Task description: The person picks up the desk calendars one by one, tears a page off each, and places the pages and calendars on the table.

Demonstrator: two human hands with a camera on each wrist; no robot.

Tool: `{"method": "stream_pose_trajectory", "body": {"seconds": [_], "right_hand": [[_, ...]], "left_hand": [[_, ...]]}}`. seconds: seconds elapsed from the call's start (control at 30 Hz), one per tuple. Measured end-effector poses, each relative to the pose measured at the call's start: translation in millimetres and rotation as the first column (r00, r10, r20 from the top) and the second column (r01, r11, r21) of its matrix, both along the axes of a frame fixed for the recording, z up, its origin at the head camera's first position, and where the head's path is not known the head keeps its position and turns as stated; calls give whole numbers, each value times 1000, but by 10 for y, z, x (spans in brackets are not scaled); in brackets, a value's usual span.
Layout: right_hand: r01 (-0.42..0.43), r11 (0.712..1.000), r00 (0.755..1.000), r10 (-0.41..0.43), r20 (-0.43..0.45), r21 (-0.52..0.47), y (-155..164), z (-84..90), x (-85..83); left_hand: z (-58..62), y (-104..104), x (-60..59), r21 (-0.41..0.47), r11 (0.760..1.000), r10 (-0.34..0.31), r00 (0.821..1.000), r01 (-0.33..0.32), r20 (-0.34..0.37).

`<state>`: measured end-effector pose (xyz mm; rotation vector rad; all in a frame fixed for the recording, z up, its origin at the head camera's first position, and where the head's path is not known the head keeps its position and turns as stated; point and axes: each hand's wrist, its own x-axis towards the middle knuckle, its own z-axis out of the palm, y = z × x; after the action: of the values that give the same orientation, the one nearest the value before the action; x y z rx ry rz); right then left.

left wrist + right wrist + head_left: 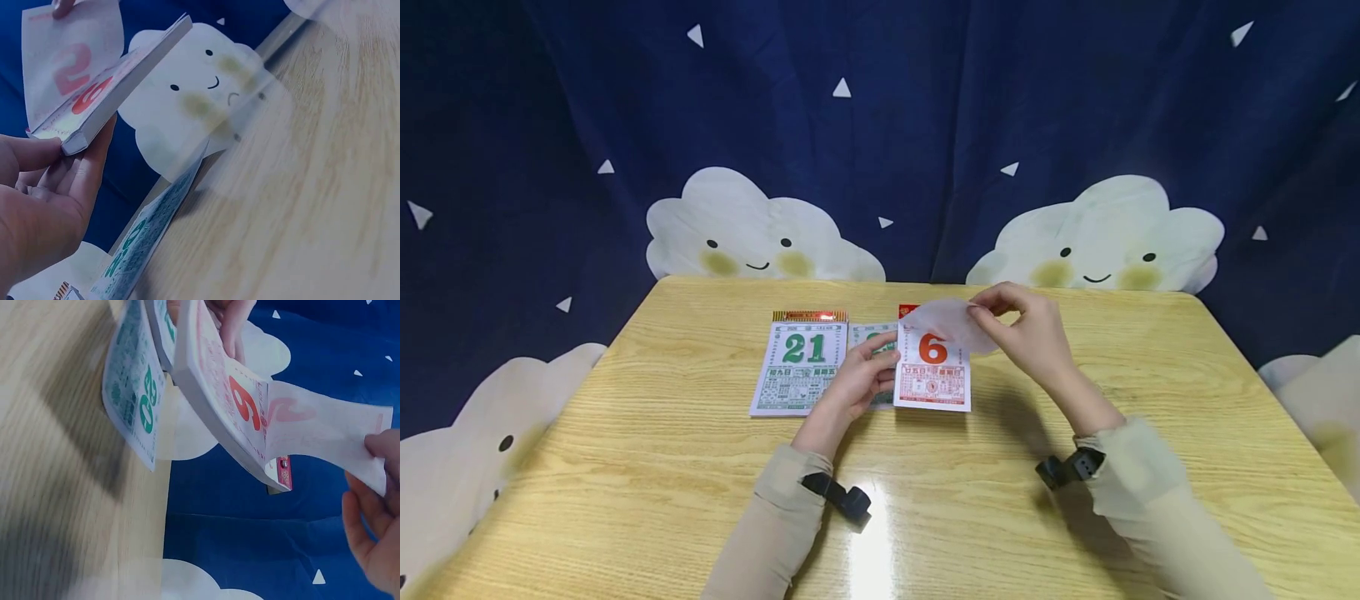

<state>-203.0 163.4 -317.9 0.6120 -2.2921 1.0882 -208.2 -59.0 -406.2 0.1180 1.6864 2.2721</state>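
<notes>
My left hand (859, 377) grips a thick tear-off calendar (932, 387) by its left side, thumb on the front and fingers beneath. It is held above the table, its exposed page showing a big red 6. Between thumb and finger, my right hand (1033, 333) pinches the free end of a thin page (325, 422). That page is folded up from the pad and curves away to the right, its red print showing through from behind. In the right wrist view, the page meets the pad near the red header (283, 472).
A second calendar (797, 367) with a green 21 lies on the wooden table (662, 467) at the left. Beside it is a loose sheet (139, 394) with a green 20, partly hidden by my left hand in the head view. A dark blue cloud-patterned curtain (910, 133) stands behind.
</notes>
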Motion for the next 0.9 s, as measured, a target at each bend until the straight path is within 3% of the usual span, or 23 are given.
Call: {"method": "stream_pose_trajectory", "body": {"seconds": [0.2, 0.37, 0.6, 0.9], "right_hand": [[62, 996, 981, -49, 187, -67, 40, 8, -106], [108, 988, 957, -74, 280, -107, 89, -27, -182], [163, 970, 934, -92, 344, -181, 195, -53, -242], [152, 968, 934, -74, 349, -201, 232, -63, -254]], "left_hand": [[7, 3, 3, 5, 1000, 25, 1000, -25, 6], [3, 1, 2, 33, 998, 46, 999, -46, 16], [1, -10, -14, 93, 993, 72, 997, -73, 7], [11, -16, -12, 97, 993, 62, 998, -62, 5]]}}
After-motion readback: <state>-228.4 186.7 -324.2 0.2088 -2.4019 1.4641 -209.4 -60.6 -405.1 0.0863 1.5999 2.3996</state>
